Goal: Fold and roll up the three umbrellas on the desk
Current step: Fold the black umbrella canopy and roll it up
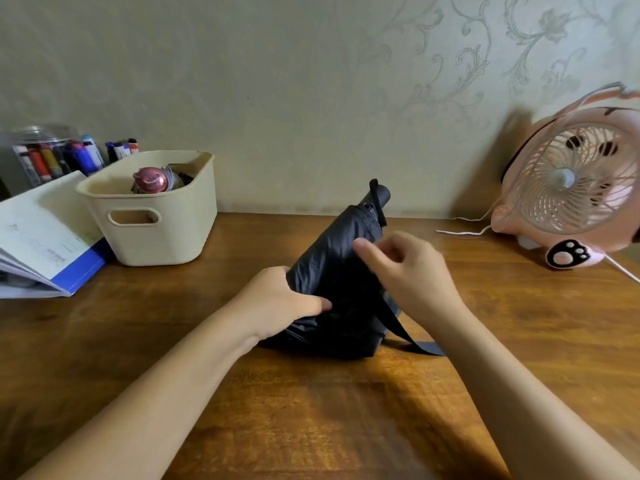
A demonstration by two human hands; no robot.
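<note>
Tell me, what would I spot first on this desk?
A black umbrella in the middle of the desk, with the left hand gripping its folds and the right hand over it. At the right edge stands a pink fan with a paw print; a cream basket sits back left.

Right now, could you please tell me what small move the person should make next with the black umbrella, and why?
Probably the right hand should reach down for the strap, whose free end lies loose on the desk, and draw it round the black umbrella. The left hand grips the gathered canopy, so the folds seem ready to be bound.
</note>
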